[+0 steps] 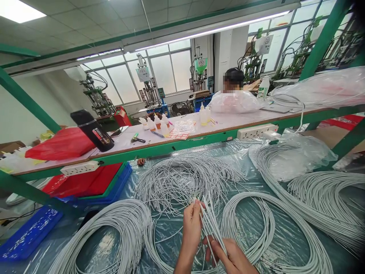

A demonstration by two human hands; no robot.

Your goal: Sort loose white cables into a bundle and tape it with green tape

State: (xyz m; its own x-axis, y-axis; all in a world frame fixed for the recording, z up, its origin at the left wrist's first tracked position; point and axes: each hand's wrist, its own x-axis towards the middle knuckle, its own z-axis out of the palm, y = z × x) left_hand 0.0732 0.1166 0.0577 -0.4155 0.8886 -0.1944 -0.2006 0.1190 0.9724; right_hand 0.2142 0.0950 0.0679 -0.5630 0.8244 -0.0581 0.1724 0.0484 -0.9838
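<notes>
Two hands at work, and one bunch of white cables [211, 221] between them, up over the near part of the table [168, 228]. Pinching narrow with the left hand [191, 222], thumb against the fingers, right at the upper ends of the bunch. Closed around the lower part with the right hand [229, 254], thumb on top, several strands fanned out between the two; too crowded for an exact cable count.

Now to the table: one loose, tangled heap of cables [176, 179] just beyond the hands, in the middle. To the left, one thick coil [125, 219]. To the right, at least three more: a smaller round coil [241, 201] close by the right hand, a long sweeping coil [270, 175] and a far-right coil [316, 186], overlapping in places.

Up on the raised shelf [134, 146]: one black flask [92, 130], tilted, beside one red bag [64, 144]; a cluster of small bottles [157, 121]; one larger white bottle [264, 87] farther right. Along the front edge, two power strips, one left [80, 168] and one right [256, 131]. Beyond the shelf, one person [234, 78], and under it, at the table's far edge, one other person's hand [140, 161].
</notes>
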